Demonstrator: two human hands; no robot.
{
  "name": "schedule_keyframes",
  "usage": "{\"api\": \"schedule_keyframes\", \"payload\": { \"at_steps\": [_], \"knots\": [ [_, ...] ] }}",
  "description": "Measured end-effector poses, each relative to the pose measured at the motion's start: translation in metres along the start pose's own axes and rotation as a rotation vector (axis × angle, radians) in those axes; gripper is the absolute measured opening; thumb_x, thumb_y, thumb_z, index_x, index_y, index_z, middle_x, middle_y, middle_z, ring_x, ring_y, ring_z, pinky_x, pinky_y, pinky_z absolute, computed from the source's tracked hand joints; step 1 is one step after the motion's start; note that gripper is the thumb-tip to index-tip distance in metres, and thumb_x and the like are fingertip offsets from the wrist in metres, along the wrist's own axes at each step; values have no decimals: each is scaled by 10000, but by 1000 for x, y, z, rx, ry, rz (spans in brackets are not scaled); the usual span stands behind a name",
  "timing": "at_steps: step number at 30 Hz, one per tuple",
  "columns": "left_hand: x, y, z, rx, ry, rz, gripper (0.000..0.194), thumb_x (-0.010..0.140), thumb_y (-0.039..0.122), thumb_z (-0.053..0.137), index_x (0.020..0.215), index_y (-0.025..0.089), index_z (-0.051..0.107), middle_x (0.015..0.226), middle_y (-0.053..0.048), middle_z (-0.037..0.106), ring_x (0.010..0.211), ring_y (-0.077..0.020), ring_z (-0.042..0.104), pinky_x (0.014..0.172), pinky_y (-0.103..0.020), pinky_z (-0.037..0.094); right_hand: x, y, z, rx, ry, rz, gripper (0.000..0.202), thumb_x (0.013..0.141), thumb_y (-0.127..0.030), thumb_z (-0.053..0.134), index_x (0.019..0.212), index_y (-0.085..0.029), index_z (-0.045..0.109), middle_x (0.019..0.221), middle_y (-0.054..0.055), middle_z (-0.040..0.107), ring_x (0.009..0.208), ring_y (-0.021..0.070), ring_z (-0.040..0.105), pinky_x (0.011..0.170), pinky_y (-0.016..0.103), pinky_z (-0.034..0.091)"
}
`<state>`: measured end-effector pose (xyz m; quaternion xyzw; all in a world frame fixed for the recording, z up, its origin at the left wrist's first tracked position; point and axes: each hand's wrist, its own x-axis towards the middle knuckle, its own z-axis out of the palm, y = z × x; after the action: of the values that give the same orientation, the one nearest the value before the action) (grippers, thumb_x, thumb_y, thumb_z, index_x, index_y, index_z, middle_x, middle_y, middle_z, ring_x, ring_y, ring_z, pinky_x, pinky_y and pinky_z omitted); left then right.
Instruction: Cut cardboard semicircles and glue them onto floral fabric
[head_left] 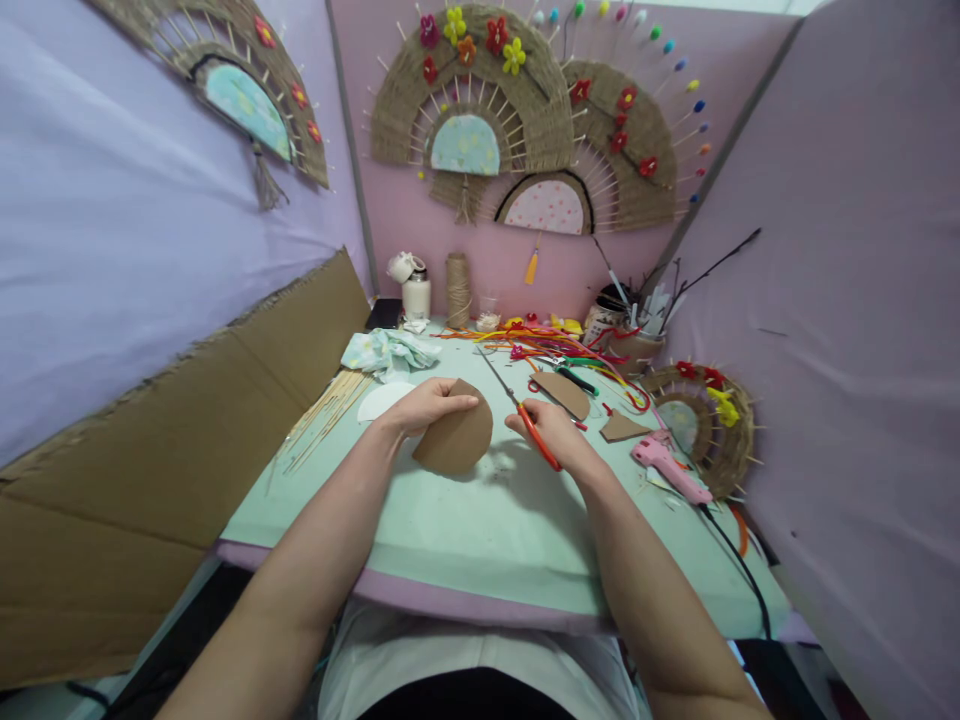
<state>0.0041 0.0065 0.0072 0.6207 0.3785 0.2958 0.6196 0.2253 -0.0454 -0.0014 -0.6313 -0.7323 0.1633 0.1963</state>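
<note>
My left hand (431,405) pinches the upper edge of a brown cardboard half-round (456,440), thumb on its face, over the table. To the right, my right hand (551,428) grips a pair of scissors (534,432) with orange-red handles. Their blades point up and to the left, apart from the cardboard. Behind my right hand lies another rounded cardboard piece (562,393), with a smaller cardboard scrap (624,427) farther right. A white paper half-round (384,400) lies partly behind my left hand.
Thin wooden sticks (330,410) and a crumpled patterned cloth (390,352) lie at the left. A pink glue gun (670,468) with a black cord rests at the right. Pipe cleaners (525,342), a twine spool (457,290) and jars line the back. A cardboard panel (187,420) stands left.
</note>
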Motion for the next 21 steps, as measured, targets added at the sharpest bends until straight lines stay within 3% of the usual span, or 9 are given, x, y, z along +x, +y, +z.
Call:
{"api": "schedule_keyframes", "payload": {
  "at_steps": [8,21],
  "knots": [
    [3,-5,-6,-30,9,60,386,666,489,746,865,162,694,899,-56,722,826,-206,640,737,-302,466,-4,-2,-3,44,-91,-12,292,832,-510,530,814,-221,495,723,-17,581,635,141,486,558,228,295],
    [3,-4,-8,51,-44,89,331,721,431,714,924,170,732,932,-59,737,846,-211,646,774,-307,463,-6,0,0,-25,-102,-98,337,811,-555,553,842,-226,485,739,-10,576,649,148,476,564,228,287]
  ]
}}
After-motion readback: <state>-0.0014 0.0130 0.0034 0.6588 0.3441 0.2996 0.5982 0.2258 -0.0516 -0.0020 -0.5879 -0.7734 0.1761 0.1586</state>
